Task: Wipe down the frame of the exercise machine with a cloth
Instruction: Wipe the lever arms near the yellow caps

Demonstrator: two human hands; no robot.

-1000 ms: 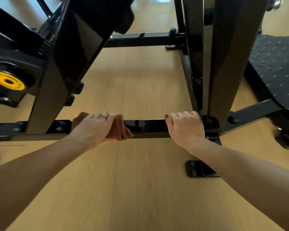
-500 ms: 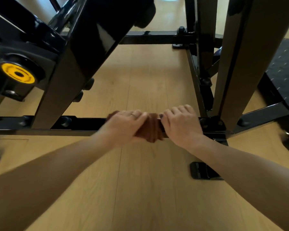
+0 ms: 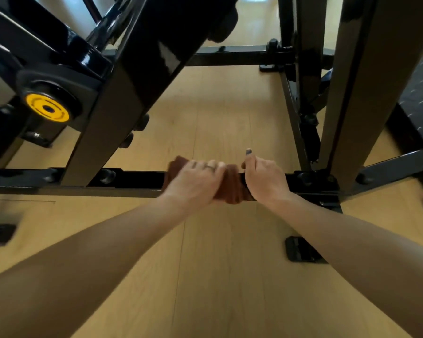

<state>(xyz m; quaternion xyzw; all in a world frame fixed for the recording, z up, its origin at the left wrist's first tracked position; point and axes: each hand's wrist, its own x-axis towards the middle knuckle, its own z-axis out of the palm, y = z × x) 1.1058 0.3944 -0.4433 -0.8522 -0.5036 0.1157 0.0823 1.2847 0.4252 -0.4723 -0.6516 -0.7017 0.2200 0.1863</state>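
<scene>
Low on the black frame, along the floor-level crossbar (image 3: pixel 132 180), the left hand (image 3: pixel 195 182) is gripping a brown cloth (image 3: pixel 232 189) that is draped over the bar, fingers curled down over it. The right hand (image 3: pixel 266 178) is lying just beside the cloth, touching its right edge and resting on the bar; one finger is lifting up, and whether the others are curling round the bar or the cloth is hard to tell.

Judging from where the cloth is sitting, the wiping is somewhere in the middle of this crossbar: the short stretch toward the right upright (image 3: pixel 366 93) is likely left to do, and nothing is showing whether the slanted post (image 3: pixel 122 101), the rear crossbar (image 3: pixel 230 56) or the uprights are clean, since the glossy paint is reflecting too much to reveal dust.

The machine's upper parts are being cut off by the picture's edge, the bar's underside is hidden, and both hands are slightly blurred. A yellow hub (image 3: pixel 47 107) is sitting at far left above the wooden floor (image 3: pixel 217 276).
</scene>
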